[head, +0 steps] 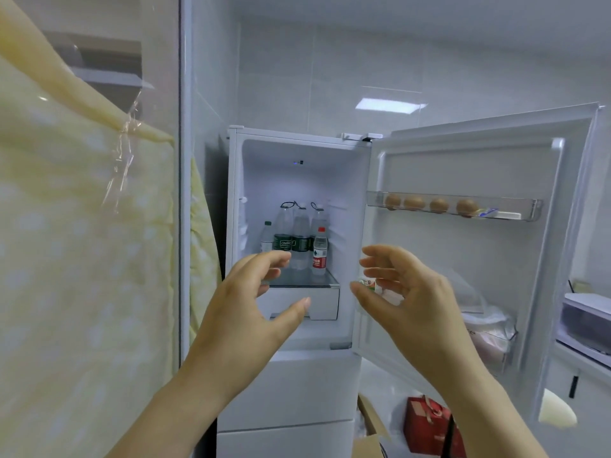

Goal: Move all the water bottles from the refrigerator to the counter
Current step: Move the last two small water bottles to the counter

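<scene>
The white refrigerator [299, 378] stands ahead with its upper door [469, 246] swung open to the right. On its glass shelf [317, 283] stand several clear water bottles: three tall ones with green labels [300, 241] at the back, a small green-capped one [266, 238] at the left, and a small red-capped, red-labelled one [320, 252] at the front right. My left hand [254, 302] and my right hand [406, 292] are raised in front of the shelf, fingers apart and curled, holding nothing and touching no bottle.
Several brown eggs [439, 204] sit in the door's upper tray, and plastic bags [489, 328] fill a lower door bin. A pale yellow curtain [72, 242] hangs at the left. A red gift box [429, 424] and cardboard lie on the floor. A counter edge [585, 325] shows at far right.
</scene>
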Tool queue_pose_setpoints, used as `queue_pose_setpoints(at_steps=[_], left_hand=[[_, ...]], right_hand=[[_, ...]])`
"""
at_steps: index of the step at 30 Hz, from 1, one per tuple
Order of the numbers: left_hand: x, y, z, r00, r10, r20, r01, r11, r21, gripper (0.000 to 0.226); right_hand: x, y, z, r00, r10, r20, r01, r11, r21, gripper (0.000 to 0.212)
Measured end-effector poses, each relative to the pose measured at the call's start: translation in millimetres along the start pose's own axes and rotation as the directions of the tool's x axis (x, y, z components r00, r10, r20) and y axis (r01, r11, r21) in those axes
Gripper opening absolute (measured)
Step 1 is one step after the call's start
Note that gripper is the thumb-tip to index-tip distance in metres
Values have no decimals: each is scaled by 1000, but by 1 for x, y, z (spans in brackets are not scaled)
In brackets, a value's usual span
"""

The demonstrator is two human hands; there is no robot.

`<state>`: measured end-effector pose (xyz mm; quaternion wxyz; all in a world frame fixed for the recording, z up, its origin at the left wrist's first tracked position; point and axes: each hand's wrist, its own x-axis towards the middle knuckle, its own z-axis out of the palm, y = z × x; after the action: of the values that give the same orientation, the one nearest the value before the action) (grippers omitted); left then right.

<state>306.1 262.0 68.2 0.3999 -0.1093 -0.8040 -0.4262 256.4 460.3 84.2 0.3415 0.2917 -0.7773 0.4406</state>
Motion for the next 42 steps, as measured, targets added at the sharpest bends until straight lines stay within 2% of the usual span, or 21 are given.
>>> queue_pose_setpoints(at_steps=[19,32,42], left_hand=[[130,-112,113,997,-59,-58,64,994,87,49],[224,-205,138,999,-20,-37,22,999,50,47],[293,-290,140,1000,-22,19,22,1000,-5,47]], right_hand=[[125,172,71,998,10,66,-17,995,96,41],[202,238,146,1000,22,-5,-21,995,97,42],[255,276,223,996,84,-34,-81,993,84,38]])
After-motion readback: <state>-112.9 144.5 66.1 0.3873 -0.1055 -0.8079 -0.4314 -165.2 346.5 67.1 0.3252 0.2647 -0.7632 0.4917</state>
